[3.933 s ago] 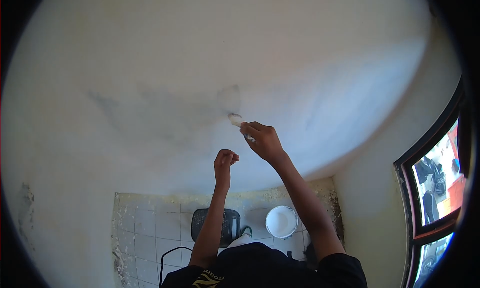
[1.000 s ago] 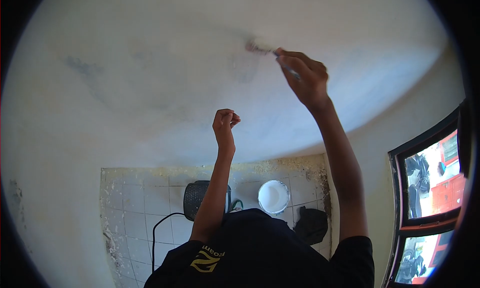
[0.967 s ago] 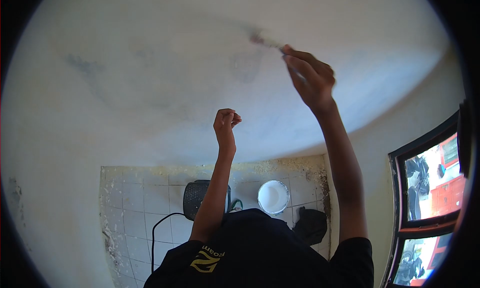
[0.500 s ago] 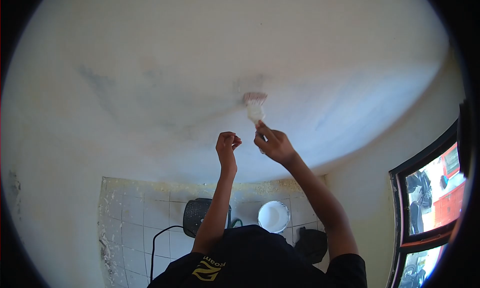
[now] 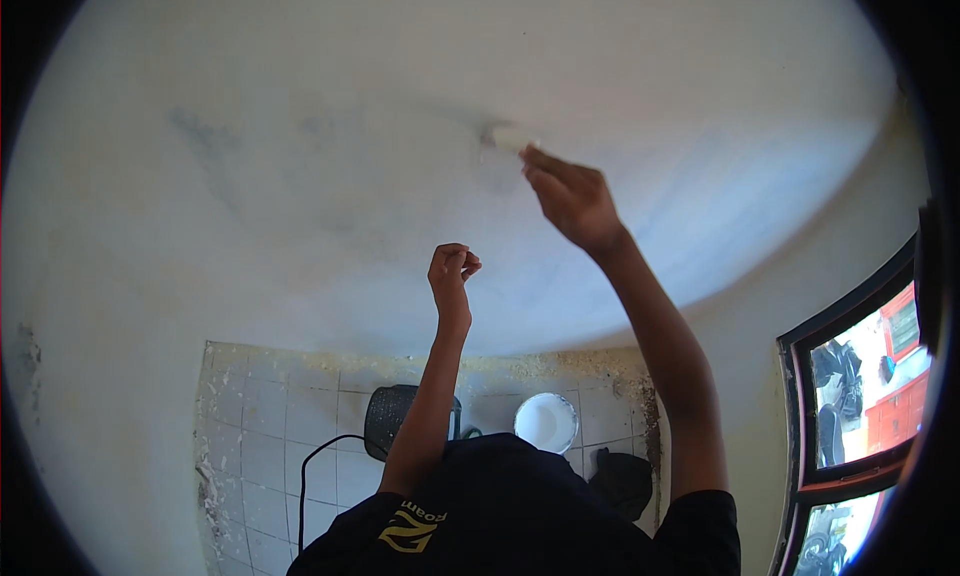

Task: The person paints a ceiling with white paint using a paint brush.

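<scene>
- A paintbrush (image 5: 515,138) is grasped in the right hand (image 5: 572,198); its handle is mostly hidden by the fingers.
- The brush is held up at the pale wall (image 5: 330,56), at a greyish smudge; its bristle end is blurred, so contact cannot be confirmed.
- The left hand (image 5: 453,273) is raised lower down, with its fingers loosely curled; whether anything is enclosed cannot be told.
- Below, a white bucket (image 5: 547,397) is seen on the tiled floor (image 5: 265,406), near the wall's foot.
- A black perforated container (image 5: 386,416) is partly covered by the left forearm, with a dark cable (image 5: 303,496) beside it.
- To the right, a dark-framed window (image 5: 800,406) is set in the adjoining wall.
</scene>
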`<state>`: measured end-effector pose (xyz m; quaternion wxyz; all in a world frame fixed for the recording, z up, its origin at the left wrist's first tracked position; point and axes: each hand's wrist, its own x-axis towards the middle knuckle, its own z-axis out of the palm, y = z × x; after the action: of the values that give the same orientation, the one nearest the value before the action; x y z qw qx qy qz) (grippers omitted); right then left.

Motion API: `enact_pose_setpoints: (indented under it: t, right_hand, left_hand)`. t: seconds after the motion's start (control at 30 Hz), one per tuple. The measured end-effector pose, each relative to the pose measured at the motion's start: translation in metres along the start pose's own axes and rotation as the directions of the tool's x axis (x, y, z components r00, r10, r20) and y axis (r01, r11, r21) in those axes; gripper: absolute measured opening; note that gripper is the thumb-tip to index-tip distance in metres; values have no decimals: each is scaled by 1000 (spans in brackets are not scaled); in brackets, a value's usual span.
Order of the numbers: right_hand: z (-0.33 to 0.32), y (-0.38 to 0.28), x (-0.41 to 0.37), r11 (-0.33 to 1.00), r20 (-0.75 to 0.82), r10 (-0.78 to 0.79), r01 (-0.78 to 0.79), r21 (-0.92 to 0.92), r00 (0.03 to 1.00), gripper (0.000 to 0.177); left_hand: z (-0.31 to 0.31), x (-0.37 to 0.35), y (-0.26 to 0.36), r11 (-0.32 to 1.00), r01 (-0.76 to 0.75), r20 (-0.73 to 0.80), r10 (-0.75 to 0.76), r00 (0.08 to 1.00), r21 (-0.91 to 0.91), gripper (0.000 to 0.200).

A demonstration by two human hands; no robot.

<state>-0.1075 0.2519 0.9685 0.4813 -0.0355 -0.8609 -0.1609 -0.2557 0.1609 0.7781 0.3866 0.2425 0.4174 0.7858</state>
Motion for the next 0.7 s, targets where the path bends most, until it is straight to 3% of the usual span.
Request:
enact_pose_setpoints:
  t: [0.17, 0.2, 0.27, 0.4, 0.47, 0.5, 0.6, 0.67, 0.7]
  right_hand:
    - [-5, -21, 21, 983, -203, -165, 143, -118, 965, 18]
    - [5, -26, 10, 984, -157, -162, 146, -106, 974, 17]
    - [28, -35, -23, 986, 110, -109, 122, -117, 988, 16]
    - [66, -51, -79, 989, 204, -83, 105, -99, 975, 13]
    - [67, -59, -93, 991, 447, 81, -118, 56, 891, 12]
    - [66, -60, -99, 988, 497, 96, -142, 57, 862, 8]
    - [52, -52, -91, 986, 356, 91, -133, 96, 930, 8]
    - [40, -26, -72, 1000, 216, 1, 1, -12, 976, 14]
    - [28, -15, -53, 993, 224, 117, -117, -14, 968, 16]
  left_hand:
    - [-4, -3, 2, 999, -30, -11, 30, 999, -10, 9]
    - [-5, -5, 2, 1000, -27, -12, 27, 1000, -8, 9]
    - [-8, -7, 0, 1000, -10, -30, 9, 999, -13, 8]
    - [-12, -13, -3, 1000, -3, -34, 2, 999, -29, 9]
    - [-16, -15, -7, 1000, 13, -31, -14, 999, -25, 9]
    - [-19, -14, -8, 999, 24, -33, -25, 999, -21, 8]
    - [-22, -16, -7, 1000, 30, -34, -30, 999, -3, 9]
    - [-18, -16, -5, 1000, 30, -53, -30, 998, -2, 8]
    - [-16, -18, -5, 1000, 30, -68, -30, 997, 2, 8]
